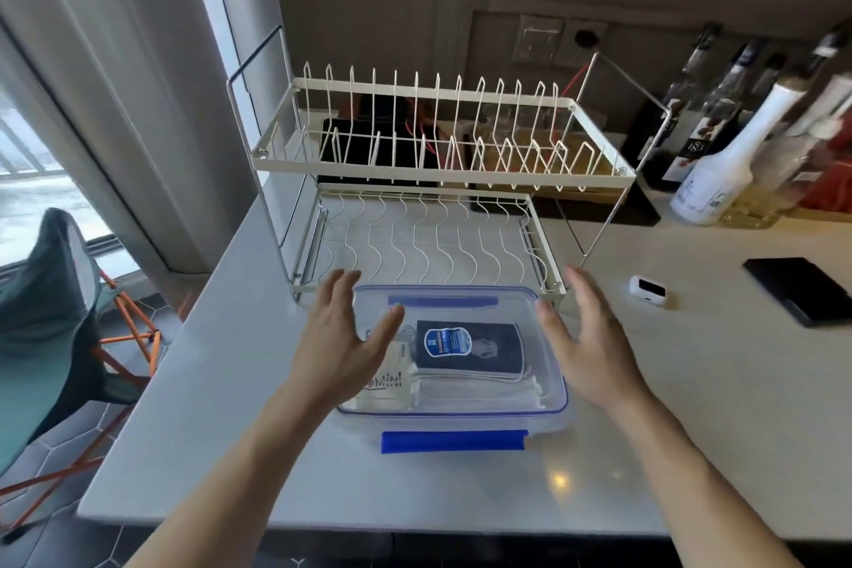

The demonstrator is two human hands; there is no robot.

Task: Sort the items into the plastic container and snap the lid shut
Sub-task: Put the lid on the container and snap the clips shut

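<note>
- The desk (461,489) is pale and smooth, and the plastic container stands on it close to its front edge.
- The dish rack (433,161) with two levels stands on the desk directly behind the container; both levels hold no dishes.
- The plastic container (551,376) is clear with a blue-edged lid on top; one blue latch (454,440) shows at its near side and another at its far side.
- The left hand (339,346) is open with spread fingers, over the left part of the container lid.
- The right hand (588,341) is open too, just beside the right edge of the container; I cannot tell if it touches it.
- A dark packet (468,348) with a blue and white label lies inside the container, near the middle.
- A white packet (392,385) lies inside the container at the left, partly hidden by the left hand.
- A small white device (649,291) lies on the desk to the right of the container, well apart.
</note>
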